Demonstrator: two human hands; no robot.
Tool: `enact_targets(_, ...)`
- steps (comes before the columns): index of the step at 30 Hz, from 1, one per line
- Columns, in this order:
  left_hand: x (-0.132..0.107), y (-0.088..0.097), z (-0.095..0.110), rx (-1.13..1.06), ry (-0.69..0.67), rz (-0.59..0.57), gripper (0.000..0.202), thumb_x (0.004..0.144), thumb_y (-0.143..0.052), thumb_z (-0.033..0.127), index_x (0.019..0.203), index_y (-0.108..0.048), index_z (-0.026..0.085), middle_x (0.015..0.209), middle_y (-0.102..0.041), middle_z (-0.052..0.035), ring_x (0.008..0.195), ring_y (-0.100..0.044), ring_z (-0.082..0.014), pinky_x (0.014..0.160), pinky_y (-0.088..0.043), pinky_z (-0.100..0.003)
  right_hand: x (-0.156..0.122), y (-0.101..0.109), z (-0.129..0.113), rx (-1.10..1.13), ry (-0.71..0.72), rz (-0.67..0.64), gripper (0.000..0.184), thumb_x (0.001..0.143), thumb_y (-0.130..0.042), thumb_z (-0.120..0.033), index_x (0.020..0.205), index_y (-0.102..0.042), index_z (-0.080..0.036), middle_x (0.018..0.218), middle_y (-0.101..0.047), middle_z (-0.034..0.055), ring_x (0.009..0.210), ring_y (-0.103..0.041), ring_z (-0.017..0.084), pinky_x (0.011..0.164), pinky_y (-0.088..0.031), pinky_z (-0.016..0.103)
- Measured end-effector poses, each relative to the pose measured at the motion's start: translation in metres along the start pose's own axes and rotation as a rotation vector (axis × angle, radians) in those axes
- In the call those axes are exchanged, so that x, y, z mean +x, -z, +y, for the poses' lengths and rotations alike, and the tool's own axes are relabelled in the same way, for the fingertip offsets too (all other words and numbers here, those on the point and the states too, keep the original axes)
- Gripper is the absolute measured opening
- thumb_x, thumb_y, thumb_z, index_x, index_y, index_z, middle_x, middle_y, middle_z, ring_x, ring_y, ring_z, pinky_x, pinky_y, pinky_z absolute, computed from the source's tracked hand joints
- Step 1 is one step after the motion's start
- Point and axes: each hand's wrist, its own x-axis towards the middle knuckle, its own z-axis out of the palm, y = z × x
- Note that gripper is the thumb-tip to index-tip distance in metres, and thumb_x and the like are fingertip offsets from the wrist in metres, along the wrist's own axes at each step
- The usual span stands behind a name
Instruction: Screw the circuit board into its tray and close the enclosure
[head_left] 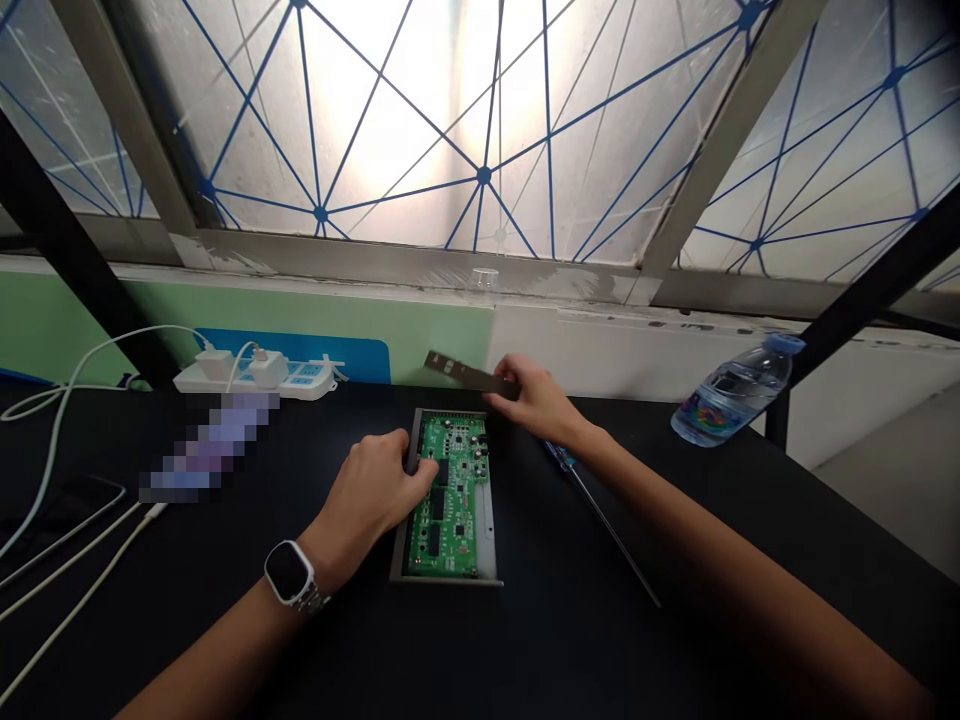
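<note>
A green circuit board (456,510) lies inside a shallow grey metal case (486,530) on the black table. My left hand (379,485), a watch on its wrist, grips the case's left wall, with the thumb over the inner side and the fingers outside. Beyond the case's far right corner, my right hand (534,392) pinches one end of a narrow grey-brown metal panel (469,375). The panel is held in the air, its other end pointing left and showing small light markings or cut-outs. A long-shafted screwdriver (609,530) lies beneath my right forearm, its blue handle partly covered.
A white power strip (311,378) with plugged chargers stands at the back left, its cables (82,560) running along the left side. A pixelated object (214,445) is near it. A water bottle (735,390) leans against a black frame bar (847,310). Windows (420,110) rise behind the table.
</note>
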Motion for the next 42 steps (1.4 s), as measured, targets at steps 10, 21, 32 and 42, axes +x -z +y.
enact_targets(10,0.012,-0.002,-0.012,-0.622,0.185,0.0,0.041,0.081,-0.062,0.04,0.113,-0.062,0.014,0.074,-0.069,-0.0029,0.061,-0.062,-0.0188,0.054,-0.044,-0.028,-0.064,0.034,-0.003,0.727,-0.343,0.527,0.032,0.092,-0.062,-0.055,0.094,-0.061,-0.023,0.091,-0.071,0.004,0.088,-0.068,0.023,0.074,-0.055,0.031)
enact_targets(21,0.003,0.008,-0.002,-1.267,0.267,-0.32,0.051,0.087,-0.073,0.041,0.131,-0.054,0.023,0.139,-0.062,-0.0153,0.11,-0.07,-0.0301,0.076,-0.064,-0.039,-0.1,-0.009,-0.021,1.269,-0.795,0.057,0.046,0.097,-0.056,-0.056,0.121,-0.07,-0.019,0.128,-0.072,0.013,0.121,-0.068,0.03,0.103,-0.056,0.042)
enact_targets(32,-0.008,-0.001,0.013,-1.352,0.21,-0.35,0.057,0.089,-0.074,0.041,0.139,-0.052,0.026,0.141,-0.059,-0.0149,0.116,-0.067,-0.0312,0.069,-0.064,-0.033,-0.112,-0.024,-0.032,1.086,-0.718,0.011,0.046,0.093,-0.058,-0.064,0.122,-0.071,-0.031,0.128,-0.071,0.0059,0.122,-0.065,0.03,0.098,-0.056,0.041)
enact_targets(42,-0.012,-0.008,0.019,-1.347,0.169,-0.315,0.054,0.089,-0.073,0.043,0.135,-0.052,0.025,0.132,-0.066,-0.0139,0.112,-0.07,-0.0309,0.072,-0.066,-0.037,-0.114,-0.025,-0.035,0.894,-0.619,0.012,0.042,0.094,-0.053,-0.066,0.099,-0.067,-0.026,0.104,-0.071,0.0053,0.102,-0.066,0.026,0.095,-0.053,0.04)
